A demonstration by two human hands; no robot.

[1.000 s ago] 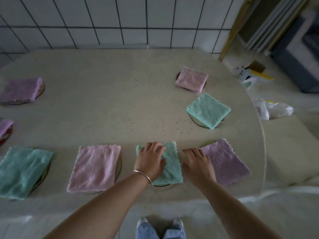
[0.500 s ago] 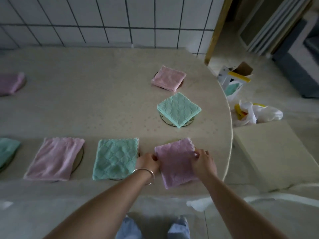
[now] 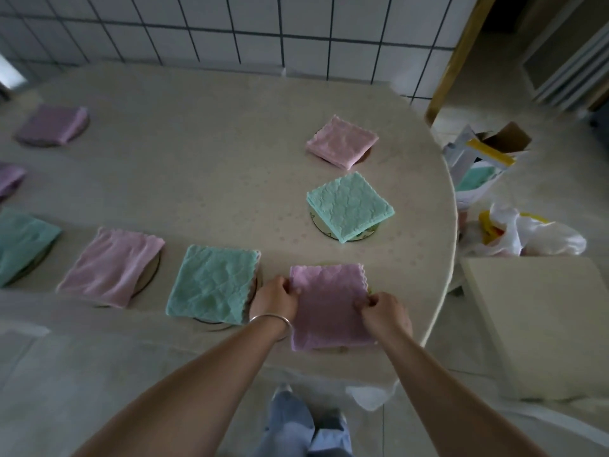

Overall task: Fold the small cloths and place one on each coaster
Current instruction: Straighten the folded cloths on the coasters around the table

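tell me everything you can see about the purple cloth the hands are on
The purple cloth is a soft, fluffy, roughly square piece with a scalloped far edge, lying flat near the table's front right rim. The left hand pinches its left edge and the right hand pinches its right edge. A sliver of something shows beneath its near edge.

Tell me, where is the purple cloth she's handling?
The purple cloth lies near the table's right front edge, pinched between the left hand and right hand, right of a teal cloth.
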